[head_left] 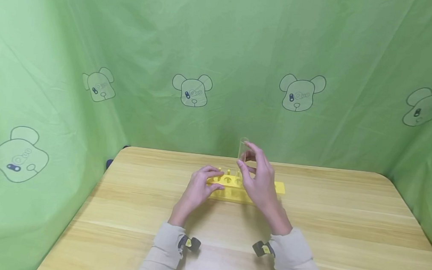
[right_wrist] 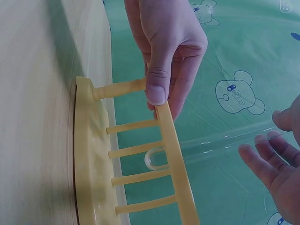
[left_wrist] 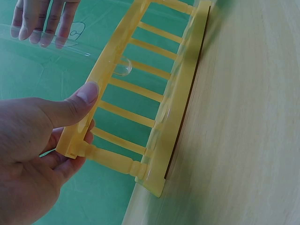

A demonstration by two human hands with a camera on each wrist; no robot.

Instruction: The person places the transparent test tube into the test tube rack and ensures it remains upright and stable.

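A yellow test tube rack point(head_left: 280, 188) stands on the table, its long base down. My left hand point(head_left: 197, 188) grips the left end of its upper bar, thumb on the near side and fingers round the far side. Between thumb and fingertips, my right hand point(head_left: 260, 179) holds a clear test tube point(head_left: 242, 149) upright above the rack. The tube's rounded bottom point(right_wrist: 154, 159) has passed through a hole in the upper bar and hangs above the base, as both wrist views show. Thin yellow pegs point(left_wrist: 136, 89) stand in a row along the rack.
The wooden table point(head_left: 346, 236) spreads out on both sides of the rack. Behind it and at the sides hang green curtains point(head_left: 248, 35) printed with bear faces. A small dark camera point(head_left: 192, 244) is strapped at each sleeve cuff.
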